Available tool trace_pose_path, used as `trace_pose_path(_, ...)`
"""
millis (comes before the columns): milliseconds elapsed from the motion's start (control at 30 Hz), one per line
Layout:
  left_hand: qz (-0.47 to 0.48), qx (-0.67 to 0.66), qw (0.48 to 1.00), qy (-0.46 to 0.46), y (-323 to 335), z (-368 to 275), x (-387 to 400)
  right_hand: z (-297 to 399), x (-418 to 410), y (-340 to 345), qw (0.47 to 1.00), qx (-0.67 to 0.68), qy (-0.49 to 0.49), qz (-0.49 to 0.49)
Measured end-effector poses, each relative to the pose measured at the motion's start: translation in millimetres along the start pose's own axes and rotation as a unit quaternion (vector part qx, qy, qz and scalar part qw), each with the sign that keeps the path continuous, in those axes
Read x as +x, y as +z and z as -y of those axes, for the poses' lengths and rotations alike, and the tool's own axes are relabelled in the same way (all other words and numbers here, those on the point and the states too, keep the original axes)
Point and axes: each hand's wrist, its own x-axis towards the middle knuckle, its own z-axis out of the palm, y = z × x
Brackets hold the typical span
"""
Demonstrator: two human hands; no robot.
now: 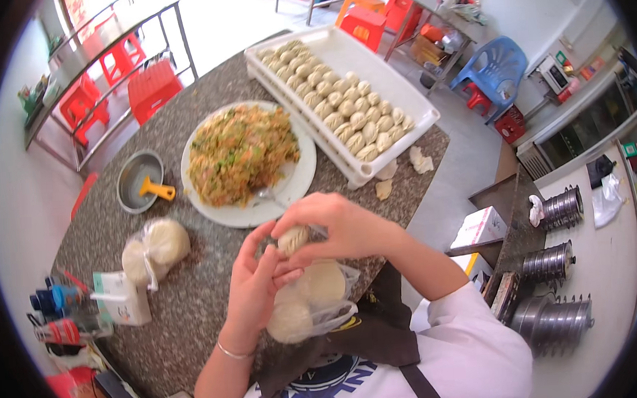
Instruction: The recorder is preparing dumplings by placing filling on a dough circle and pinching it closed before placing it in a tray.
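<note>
Between my two hands sits a pleated dumpling (293,240). My left hand (255,278) cups it from the left and below, with a bracelet on the wrist. From the right, the fingers of my right hand (333,225) curl around its top and side. Directly below my hands, round dough wrappers (291,320) lie in a clear plastic bag. Just beyond them is a white plate (306,170) heaped with chopped filling (240,154); a metal spoon (268,195) rests in it, its handle partly hidden by my right hand.
A white plastic tray (393,81) bears rows of pleated dumplings (340,106). Dough scraps (420,160) lie beside it on the speckled stone table (192,270). Leftward are a metal bowl (134,181) with a yellow-handled tool (158,189), bagged wrappers (159,245) and a tissue pack (121,298).
</note>
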Motion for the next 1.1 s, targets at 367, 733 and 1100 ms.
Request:
trace_pose_path(367,0.023,0.097,0.995,0.033,-3.5,4.7,-0.2,-191.5,85.4,-189.3,0.891,-0.096,0.224,-0.383)
trace_pose_path(733,0.083,0.351,0.93,0.071,-8.2,-0.6,-4.2,-199.3,88.8,-193.8,0.817,-0.261,0.451,-0.249)
trace_pose_path(1100,0.111,0.671,0.721,0.134,2.9,1.9,-0.8,-2.4,-52.2,-45.1,0.985,0.0,0.084,-0.148)
